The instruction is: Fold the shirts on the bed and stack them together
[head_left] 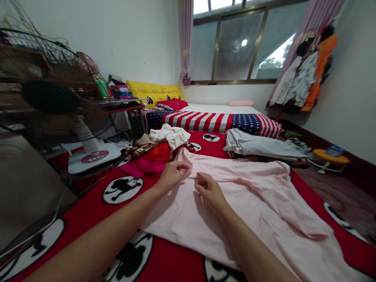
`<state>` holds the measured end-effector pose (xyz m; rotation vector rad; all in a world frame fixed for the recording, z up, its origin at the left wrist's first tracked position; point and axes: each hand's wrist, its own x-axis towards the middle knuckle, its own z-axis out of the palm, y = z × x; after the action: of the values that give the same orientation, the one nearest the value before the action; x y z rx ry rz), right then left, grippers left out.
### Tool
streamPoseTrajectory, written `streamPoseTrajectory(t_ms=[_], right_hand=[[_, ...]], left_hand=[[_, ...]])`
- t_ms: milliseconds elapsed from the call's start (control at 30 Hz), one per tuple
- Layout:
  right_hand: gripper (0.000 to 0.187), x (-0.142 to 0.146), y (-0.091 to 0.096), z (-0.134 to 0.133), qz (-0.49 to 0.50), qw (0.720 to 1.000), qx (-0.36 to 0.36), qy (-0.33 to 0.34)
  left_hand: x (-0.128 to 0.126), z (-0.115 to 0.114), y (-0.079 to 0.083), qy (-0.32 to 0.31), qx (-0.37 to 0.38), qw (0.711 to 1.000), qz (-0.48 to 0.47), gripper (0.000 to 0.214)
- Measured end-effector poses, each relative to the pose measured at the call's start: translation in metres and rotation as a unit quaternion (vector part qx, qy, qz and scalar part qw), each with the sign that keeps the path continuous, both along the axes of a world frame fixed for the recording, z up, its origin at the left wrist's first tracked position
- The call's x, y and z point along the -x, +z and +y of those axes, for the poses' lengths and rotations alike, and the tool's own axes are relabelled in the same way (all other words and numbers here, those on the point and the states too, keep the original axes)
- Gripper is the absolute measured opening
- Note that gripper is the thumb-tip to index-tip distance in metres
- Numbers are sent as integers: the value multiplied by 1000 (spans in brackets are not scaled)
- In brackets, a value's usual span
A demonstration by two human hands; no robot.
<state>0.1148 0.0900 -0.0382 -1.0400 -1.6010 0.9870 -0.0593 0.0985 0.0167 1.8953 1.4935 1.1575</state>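
Where the view starts at left, fan (53, 102): white base, pink panel, print too small to read.
Left hand (173, 174): fingers pinched narrow on the pink shirt (249, 203), far edge.
Right hand (210, 192): fingertips gripping a fold just beside.
Pink shirt: flat on red cartoon blanket (88, 219), long axis far-left to near-right.
Grey garment (258, 145): folded, beyond.

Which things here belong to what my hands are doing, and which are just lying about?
In hand: pale pink fabric garment, left hand, right hand.
Lying about: folded grey garment, crumpled white cloth, magenta cloth, dark-caged standing fan.
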Motion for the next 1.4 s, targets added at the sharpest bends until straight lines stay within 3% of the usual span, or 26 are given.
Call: streamPoseTrajectory(t_ms=[67,133,300,400,533,700,867,967,1033,1133,1233,1400], right_hand=[[44,-2,-4,0,26,999,21,-6],[40,-2,-4,-2,36,999,23,7],[31,2,7,-13,-70,997,-41,15],[34,2,13,-19,-137,988,-63,21],[39,1,15,-21,-154,984,-82,25],[44,1,13,-21,-173,981,-82,22],[43,1,12,-22,-164,983,-80,14],[42,1,13,-22,-173,981,-81,16],[41,1,14,-23,-174,981,-85,17],[41,0,16,-24,-178,980,-89,16],[40,0,16,-24,-189,978,-84,16],[35,0,14,-23,-196,976,-91,8]], left_hand=[[15,10,1,82,16,996,-27,21],[25,22,3,122,67,989,-55,26],[20,44,13,88,161,980,-72,40],[5,54,17,72,169,982,-44,53],[-8,66,14,85,156,982,60,72],[-12,68,14,89,178,980,8,74],[-2,57,26,87,167,980,-56,60],[6,48,29,62,198,976,-59,38],[10,42,28,42,223,972,-57,35],[12,38,23,40,200,978,39,37],[14,40,17,82,141,975,154,29],[24,42,15,126,117,958,231,16]])
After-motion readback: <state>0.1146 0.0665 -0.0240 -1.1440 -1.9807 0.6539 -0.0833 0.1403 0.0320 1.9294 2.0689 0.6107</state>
